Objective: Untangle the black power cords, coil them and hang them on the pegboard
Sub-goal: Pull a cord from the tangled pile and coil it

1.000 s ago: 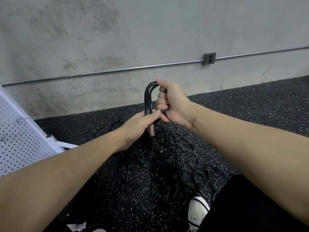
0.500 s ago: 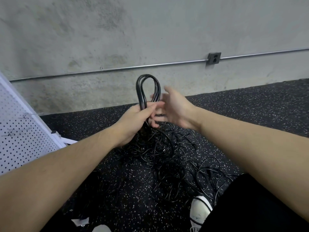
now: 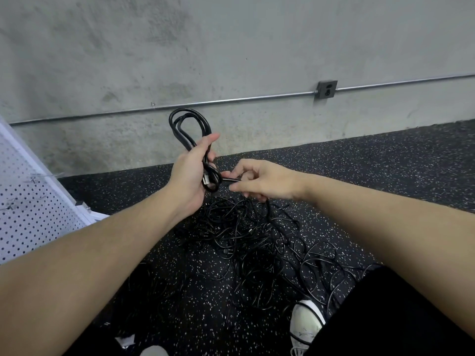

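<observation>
The left hand (image 3: pixel 190 176) hides the lower part of the coiled cord (image 3: pixel 189 129) it grips; beside it, the right hand (image 3: pixel 259 179) pinches the cord's tail.

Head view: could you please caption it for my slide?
Left hand grips a coiled black cord; right hand pinches its tail above the tangled pile.

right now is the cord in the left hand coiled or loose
Coiled. The cord stands in a bunch of loops above the left hand, while the right hand pinches its tail end.
</observation>
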